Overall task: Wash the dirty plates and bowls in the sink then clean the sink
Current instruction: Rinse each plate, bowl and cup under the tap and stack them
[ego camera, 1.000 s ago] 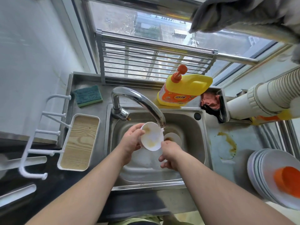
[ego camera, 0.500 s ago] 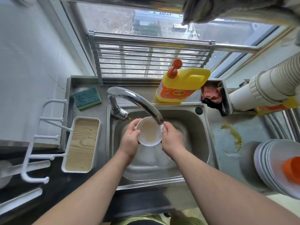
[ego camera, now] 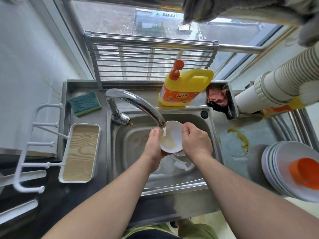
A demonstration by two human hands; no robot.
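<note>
Across the steel bench, a yellow-brown spill ring sits right of the sink. Plate stack at the right edge is cut off by the frame, with something orange on top, too blurred to identify. Soap jug stands behind the sink, rag just right of it, sponge at back left, wood-lined tray left of the sink. Tap arcs over the basin, water running from the spout into the bowl. Bowl is white, tilted, with a yellowish film inside, held over the basin. Left hand grips its left rim; right hand has fingers curled round the right rim. More white dishes below are mostly hidden by hands and bowl.
</note>
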